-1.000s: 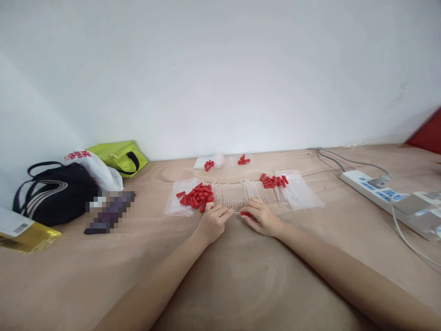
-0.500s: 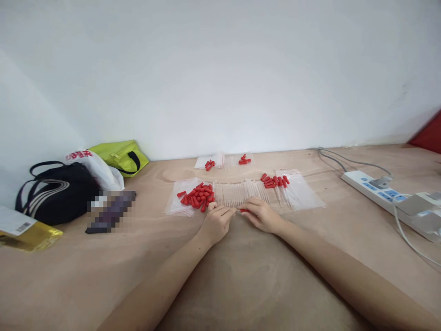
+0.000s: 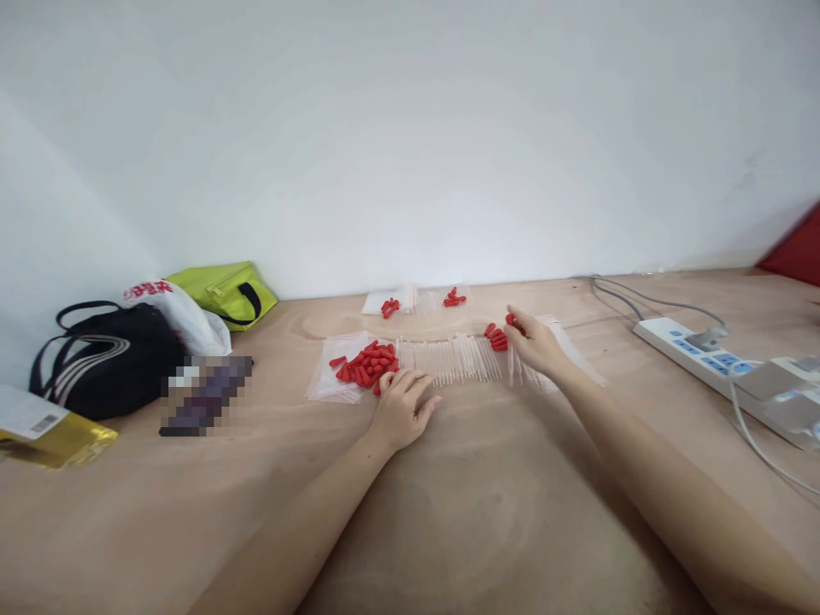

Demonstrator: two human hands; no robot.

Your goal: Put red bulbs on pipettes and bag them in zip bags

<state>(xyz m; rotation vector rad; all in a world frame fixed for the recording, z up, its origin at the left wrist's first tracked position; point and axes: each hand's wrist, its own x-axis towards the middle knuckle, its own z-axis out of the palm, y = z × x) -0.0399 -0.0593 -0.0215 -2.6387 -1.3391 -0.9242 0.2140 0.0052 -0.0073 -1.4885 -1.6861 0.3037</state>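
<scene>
My left hand (image 3: pixel 402 408) rests on the tabletop, fingers loosely bent and thumb apart, touching the near edge of a pile of red rubber dropper bulbs (image 3: pixel 366 364) on a clear bag. Just beyond and to its right lies a row of thin clear tubes (image 3: pixel 442 359), side by side. My right hand (image 3: pixel 533 342) is over the right-hand group of red-ended droppers (image 3: pixel 495 336), pinching a red rubber dropper bulb (image 3: pixel 511 319) at its fingertips. Whether a tube is fixed to that bulb is hidden. A clear zip bag (image 3: pixel 576 363) lies partly under this hand.
Two small clear bags with red bulbs (image 3: pixel 390 307) lie near the wall. At the left are a black bag (image 3: pixel 115 363), a white plastic bag (image 3: pixel 192 320), a lime green bag (image 3: pixel 218 286) and a gold packet (image 3: pixel 70 440). A power strip (image 3: pixel 692 346) with cables stands right.
My right hand has moved right and away from me, from beside my left hand to the right-hand group, carrying a red bulb. My left hand's fingers have loosened from a pinch.
</scene>
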